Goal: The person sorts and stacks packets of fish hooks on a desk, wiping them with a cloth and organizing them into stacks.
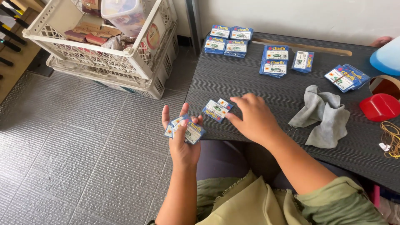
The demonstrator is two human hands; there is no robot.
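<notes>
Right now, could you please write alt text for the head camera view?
The left hand holds small blue paper packets; the right hand touches two more packets on a dark table, with stacked packets and a grey cloth.

A small fanned stack of flat blue-and-white paper packets (186, 129) sits in the left hand (182, 141), held upright off the bench edge, thumb across the front and fingers behind. The packets overlap loosely, corners splayed. Two more flat blue-and-white paper packets (217, 110) lie on the dark ribbed bench (250, 83) near its front edge, overlapping and tilted. The right hand (254, 118) rests palm-down just beside them, its fingertips touching their right edge.
</notes>
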